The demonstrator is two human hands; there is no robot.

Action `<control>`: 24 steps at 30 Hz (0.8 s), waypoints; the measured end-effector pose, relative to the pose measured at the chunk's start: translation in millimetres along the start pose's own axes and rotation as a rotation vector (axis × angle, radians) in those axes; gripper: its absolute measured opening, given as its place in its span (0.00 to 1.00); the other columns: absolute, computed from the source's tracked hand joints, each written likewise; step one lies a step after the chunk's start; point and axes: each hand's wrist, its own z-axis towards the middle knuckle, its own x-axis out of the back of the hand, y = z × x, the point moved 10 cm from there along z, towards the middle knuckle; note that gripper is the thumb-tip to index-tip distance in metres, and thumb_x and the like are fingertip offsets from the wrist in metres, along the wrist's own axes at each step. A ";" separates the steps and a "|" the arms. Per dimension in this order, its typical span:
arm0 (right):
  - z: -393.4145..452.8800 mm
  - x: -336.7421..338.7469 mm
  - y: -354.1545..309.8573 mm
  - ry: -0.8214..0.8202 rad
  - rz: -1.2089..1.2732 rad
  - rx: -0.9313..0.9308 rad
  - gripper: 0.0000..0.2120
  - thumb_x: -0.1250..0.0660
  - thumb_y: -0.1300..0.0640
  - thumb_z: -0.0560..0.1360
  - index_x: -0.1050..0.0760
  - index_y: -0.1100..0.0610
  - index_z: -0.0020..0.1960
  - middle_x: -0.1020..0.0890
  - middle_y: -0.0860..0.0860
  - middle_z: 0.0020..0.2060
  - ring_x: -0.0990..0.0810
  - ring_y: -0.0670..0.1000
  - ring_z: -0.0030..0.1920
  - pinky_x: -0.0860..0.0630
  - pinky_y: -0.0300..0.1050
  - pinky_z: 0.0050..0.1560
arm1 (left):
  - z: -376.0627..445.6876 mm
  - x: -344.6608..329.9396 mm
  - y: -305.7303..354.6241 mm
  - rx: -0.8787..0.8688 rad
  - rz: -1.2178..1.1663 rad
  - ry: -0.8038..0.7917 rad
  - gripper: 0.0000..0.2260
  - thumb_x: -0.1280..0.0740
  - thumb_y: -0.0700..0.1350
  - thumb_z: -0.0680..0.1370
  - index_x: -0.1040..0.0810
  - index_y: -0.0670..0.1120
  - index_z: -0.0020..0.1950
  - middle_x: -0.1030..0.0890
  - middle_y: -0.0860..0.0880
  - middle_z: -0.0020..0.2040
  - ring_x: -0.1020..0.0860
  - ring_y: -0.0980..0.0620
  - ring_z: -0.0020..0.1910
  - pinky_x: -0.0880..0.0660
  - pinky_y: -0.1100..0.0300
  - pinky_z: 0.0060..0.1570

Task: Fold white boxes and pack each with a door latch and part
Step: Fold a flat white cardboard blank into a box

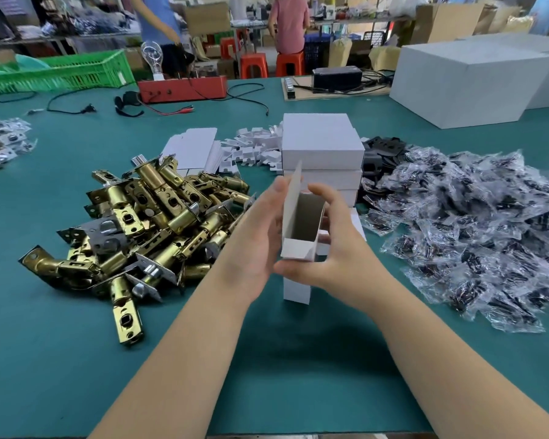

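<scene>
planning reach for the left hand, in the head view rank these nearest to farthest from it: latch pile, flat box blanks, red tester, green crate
1. latch pile, just left of the left hand
2. flat box blanks, beyond the pile
3. red tester, far centre
4. green crate, far left

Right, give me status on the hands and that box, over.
Both hands on the small white box, left hand and right hand gripping its sides. Box open-topped, empty inside. Latch pile left, bagged parts right. Nothing in the way.
</scene>
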 end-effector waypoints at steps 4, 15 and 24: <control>0.3 -2.1 1.0 0.019 -0.039 -0.001 0.45 0.23 0.53 0.61 0.45 0.43 0.69 0.28 0.35 0.56 0.28 0.31 0.57 0.33 0.22 0.51 | 2.3 1.3 1.7 -0.008 -0.135 -0.025 0.22 0.32 0.56 0.70 0.20 0.46 0.59 0.18 0.46 0.48 0.18 0.48 0.47 0.21 0.55 0.42; 0.1 5.3 10.1 0.047 -0.113 -0.093 0.48 0.22 0.45 0.55 0.46 0.33 0.67 0.29 0.37 0.58 0.28 0.33 0.54 0.29 0.28 0.53 | -5.4 38.9 38.5 -0.299 0.535 0.342 0.25 0.45 0.32 0.72 0.19 0.52 0.58 0.18 0.60 0.54 0.22 0.65 0.56 0.24 0.69 0.54; -4.3 7.2 10.2 0.061 -0.137 -0.107 0.51 0.25 0.41 0.56 0.48 0.37 0.72 0.29 0.35 0.61 0.26 0.38 0.59 0.28 0.33 0.57 | -5.9 4.9 -20.4 0.063 0.265 0.041 0.25 0.35 0.65 0.69 0.28 0.66 0.67 0.22 0.61 0.64 0.24 0.62 0.63 0.31 0.57 0.67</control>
